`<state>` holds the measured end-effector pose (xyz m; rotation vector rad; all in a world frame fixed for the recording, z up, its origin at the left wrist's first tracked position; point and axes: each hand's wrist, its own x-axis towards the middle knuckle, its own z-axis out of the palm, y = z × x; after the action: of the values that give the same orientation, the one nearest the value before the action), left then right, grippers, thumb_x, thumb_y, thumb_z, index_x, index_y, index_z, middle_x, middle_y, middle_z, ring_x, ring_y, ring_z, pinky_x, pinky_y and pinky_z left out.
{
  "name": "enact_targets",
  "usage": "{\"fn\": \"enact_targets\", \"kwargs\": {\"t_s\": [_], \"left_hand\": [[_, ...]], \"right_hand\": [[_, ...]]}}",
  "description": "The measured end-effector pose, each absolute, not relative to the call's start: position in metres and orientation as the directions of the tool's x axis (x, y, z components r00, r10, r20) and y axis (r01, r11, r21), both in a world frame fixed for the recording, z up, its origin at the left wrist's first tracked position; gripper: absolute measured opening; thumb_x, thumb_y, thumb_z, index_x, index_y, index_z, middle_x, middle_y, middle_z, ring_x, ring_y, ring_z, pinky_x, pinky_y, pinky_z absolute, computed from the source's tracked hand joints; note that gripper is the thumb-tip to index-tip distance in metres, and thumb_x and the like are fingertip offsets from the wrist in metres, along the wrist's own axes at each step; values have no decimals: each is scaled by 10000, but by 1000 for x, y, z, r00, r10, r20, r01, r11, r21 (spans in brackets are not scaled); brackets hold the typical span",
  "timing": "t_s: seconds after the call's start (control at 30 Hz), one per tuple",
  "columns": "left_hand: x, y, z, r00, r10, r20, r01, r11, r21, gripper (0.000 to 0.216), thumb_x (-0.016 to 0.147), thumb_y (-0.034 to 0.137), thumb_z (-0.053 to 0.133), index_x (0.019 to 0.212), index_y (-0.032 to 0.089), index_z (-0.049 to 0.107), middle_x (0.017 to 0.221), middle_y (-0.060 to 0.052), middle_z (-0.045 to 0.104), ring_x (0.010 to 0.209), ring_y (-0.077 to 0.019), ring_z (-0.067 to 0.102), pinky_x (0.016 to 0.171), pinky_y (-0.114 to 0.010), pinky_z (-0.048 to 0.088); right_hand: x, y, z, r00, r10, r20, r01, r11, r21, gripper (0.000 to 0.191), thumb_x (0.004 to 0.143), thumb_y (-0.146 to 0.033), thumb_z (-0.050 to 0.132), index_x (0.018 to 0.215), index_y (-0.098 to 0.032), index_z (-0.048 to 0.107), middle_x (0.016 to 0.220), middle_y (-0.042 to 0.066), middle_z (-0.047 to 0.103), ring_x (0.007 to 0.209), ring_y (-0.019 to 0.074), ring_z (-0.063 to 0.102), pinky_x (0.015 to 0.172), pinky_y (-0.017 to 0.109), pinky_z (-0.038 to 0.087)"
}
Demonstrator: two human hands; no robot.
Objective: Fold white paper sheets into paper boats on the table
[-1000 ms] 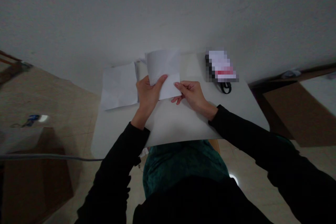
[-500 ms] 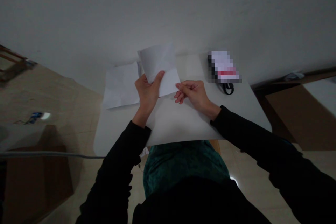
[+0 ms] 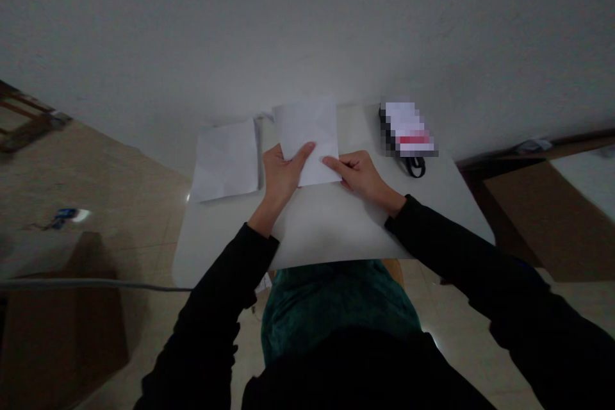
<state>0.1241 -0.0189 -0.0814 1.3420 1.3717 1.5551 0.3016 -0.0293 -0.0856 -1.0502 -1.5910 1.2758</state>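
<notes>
A white sheet of paper (image 3: 307, 122) is held up over the middle of the table, between both hands. My left hand (image 3: 283, 173) grips its lower left part, thumb on top and the other fingers hidden behind. At the lower right edge, my right hand (image 3: 360, 173) pinches the sheet with its thumb on the front face. Left of my left hand lies more white paper (image 3: 225, 163), flat on the white table (image 3: 336, 224); whether it is one sheet or a stack I cannot tell.
A blurred-out white and red item with a black loop strap (image 3: 416, 168) lies at the table's back right. The pale wall (image 3: 307, 25) rises behind the table. Cardboard boxes (image 3: 542, 218) stand on the right, and a brown box (image 3: 62, 333) at lower left. A grey cable (image 3: 96, 284) runs leftward.
The held sheet has moved right and slightly down, and now looks flatter and straighter. My right hand's fingers have gone behind the sheet, its thumb onto the front. My left hand has shifted right.
</notes>
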Motion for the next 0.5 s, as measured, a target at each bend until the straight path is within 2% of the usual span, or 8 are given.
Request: {"fn": "enact_targets", "kwargs": {"t_s": [0.1,0.27,0.4,0.5], "left_hand": [[124,-20,-81,-198,952,234,125,-213,969,384,711,506,871,741,154,719,720,-54,712,567,-131,591,446,-235,449],[124,-21,-83,-35,996,82,86,-79,993,398,705,521,869,719,157,709,615,-19,648,455,-92,509,363,-206,350],[122,-21,-86,38,999,32,99,-36,994,438,688,559,877,734,155,716,615,-23,659,464,-97,531,373,-207,378],[121,-20,-88,80,997,13,87,-20,996,446,691,567,876,805,156,745,674,-39,702,478,-105,560,381,-214,394]], "right_hand": [[305,-24,-85,-302,948,100,99,136,-986,684,809,-783,635,481,-209,461,407,-71,350,397,57,276,416,260,177],[312,-15,-83,-254,945,206,93,236,-967,702,802,-810,605,499,-214,392,502,-61,308,496,71,254,482,267,181],[320,-10,-82,-296,938,178,137,227,-964,696,796,-788,620,470,-215,397,470,-60,312,483,72,249,486,272,173],[325,-8,-79,-231,947,223,143,260,-955,642,841,-691,632,484,-216,390,483,-58,323,488,73,263,491,272,171]]}}
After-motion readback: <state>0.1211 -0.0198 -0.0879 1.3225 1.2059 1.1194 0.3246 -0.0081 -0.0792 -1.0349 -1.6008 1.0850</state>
